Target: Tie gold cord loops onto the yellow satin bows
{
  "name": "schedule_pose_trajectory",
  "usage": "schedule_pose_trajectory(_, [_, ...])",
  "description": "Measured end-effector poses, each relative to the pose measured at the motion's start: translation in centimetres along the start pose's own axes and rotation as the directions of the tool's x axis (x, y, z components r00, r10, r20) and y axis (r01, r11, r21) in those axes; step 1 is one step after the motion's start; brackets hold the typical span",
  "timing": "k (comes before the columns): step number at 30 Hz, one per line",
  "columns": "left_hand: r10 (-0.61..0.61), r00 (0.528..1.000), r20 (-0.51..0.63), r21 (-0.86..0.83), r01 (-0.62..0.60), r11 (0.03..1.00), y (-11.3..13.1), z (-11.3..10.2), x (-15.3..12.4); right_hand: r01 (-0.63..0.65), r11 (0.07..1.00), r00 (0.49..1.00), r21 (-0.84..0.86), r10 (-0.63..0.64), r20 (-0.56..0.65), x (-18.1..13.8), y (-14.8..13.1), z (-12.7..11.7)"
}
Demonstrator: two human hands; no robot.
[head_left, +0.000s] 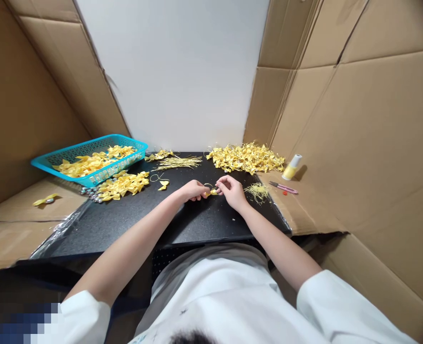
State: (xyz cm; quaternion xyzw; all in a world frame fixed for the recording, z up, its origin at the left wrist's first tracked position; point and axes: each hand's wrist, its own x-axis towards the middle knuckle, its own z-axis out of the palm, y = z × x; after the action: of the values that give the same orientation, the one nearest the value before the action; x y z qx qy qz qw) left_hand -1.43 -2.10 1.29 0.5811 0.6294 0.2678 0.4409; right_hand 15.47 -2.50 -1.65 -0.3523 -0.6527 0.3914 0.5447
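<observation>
Over the middle of the black tabletop, my left hand pinches one end of a small yellow ribbon bow. My right hand is closed at the bow's other side, its fingertips on a thin yellow cord that arches above the bow. The fingers hide part of the bow and where the cord meets it. A single bow with a cord loop lies left of my hands. Close to my right hand is a tangle of short yellow cord pieces.
A blue basket holds yellow bows, with more bows piled before it. Cut cords lie at the back, beside a large bow heap. Pink-handled snips and a thread spool are right. Cardboard walls enclose the table.
</observation>
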Motion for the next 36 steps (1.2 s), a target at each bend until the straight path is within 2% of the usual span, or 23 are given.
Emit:
schedule_pose_trajectory(3, [0.044,0.999,-0.003,0.010,-0.044,0.999,-0.2,-0.1,0.0,-0.013,1.000,1.000,-0.013,0.013,0.003,-0.1,-0.1,-0.1])
schedule_pose_trajectory(6, [0.160,0.983,-0.090,0.002,-0.160,0.987,-0.3,-0.8,-0.6,-0.009,1.000,1.000,-0.023,0.009,-0.005,-0.1,-0.3,-0.2])
schedule_pose_trajectory(10, [0.388,0.891,-0.237,-0.014,-0.402,0.915,0.1,-1.4,-1.9,0.003,1.000,1.000,-0.021,-0.003,-0.017,0.0,-0.4,-0.2])
schedule_pose_trajectory(12, [0.476,0.859,-0.191,-0.016,-0.487,0.873,0.4,-1.2,-2.6,0.006,1.000,1.000,-0.016,-0.007,-0.022,0.0,-0.5,-0.2])
schedule_pose_trajectory(15, [0.563,0.826,0.022,0.072,-0.563,0.824,0.7,-0.4,-3.1,0.013,1.000,1.000,-0.010,-0.013,-0.024,0.0,-0.5,-0.2])
schedule_pose_trajectory(17, [0.586,0.809,0.047,0.134,-0.587,0.799,0.6,0.2,-3.0,0.018,1.000,1.000,-0.008,-0.018,-0.022,0.0,-0.5,-0.3])
schedule_pose_trajectory(22, [0.620,0.766,-0.171,0.197,-0.590,0.783,0.0,1.0,-2.4,0.034,0.999,0.999,-0.014,-0.034,-0.017,0.0,-0.7,-0.3])
schedule_pose_trajectory(24, [0.622,0.750,-0.225,0.207,-0.587,0.782,-0.1,1.3,-2.4,0.040,0.999,0.999,-0.024,-0.040,-0.014,0.0,-0.7,-0.3])
schedule_pose_trajectory(28, [0.595,0.764,-0.248,0.180,-0.567,0.804,-0.1,1.9,-2.3,0.066,0.997,0.998,-0.048,-0.067,-0.016,0.0,-0.8,-0.3])
schedule_pose_trajectory(32, [0.554,0.814,-0.174,0.117,-0.542,0.833,-0.3,2.1,-1.9,0.092,0.993,0.996,-0.078,-0.092,-0.005,0.1,-0.8,-0.5])
schedule_pose_trajectory(36, [0.521,0.841,-0.147,0.037,-0.522,0.852,-0.3,2.0,-1.6,0.087,0.986,0.996,-0.140,-0.090,-0.014,0.1,-1.1,-0.2])
